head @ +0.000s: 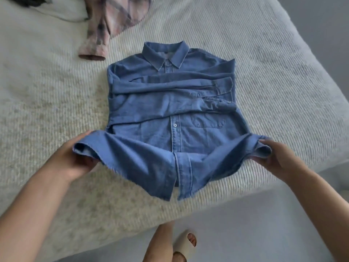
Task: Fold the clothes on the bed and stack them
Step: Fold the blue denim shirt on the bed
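A blue denim shirt (170,103) lies face up in the middle of the bed (273,82), collar at the far end, both sleeves folded across the chest. My left hand (75,157) grips the shirt's lower left side. My right hand (277,157) grips the lower right side. Between them the bottom part of the shirt is lifted off the bed and its hem hangs down toward me.
A pink plaid garment (113,21) lies unfolded at the far left of the bed, one sleeve pointing toward me. A white cloth (62,10) and something dark sit at the top left corner. The bed's near edge runs below the shirt; my foot in a beige slipper (185,242) stands on the grey floor.
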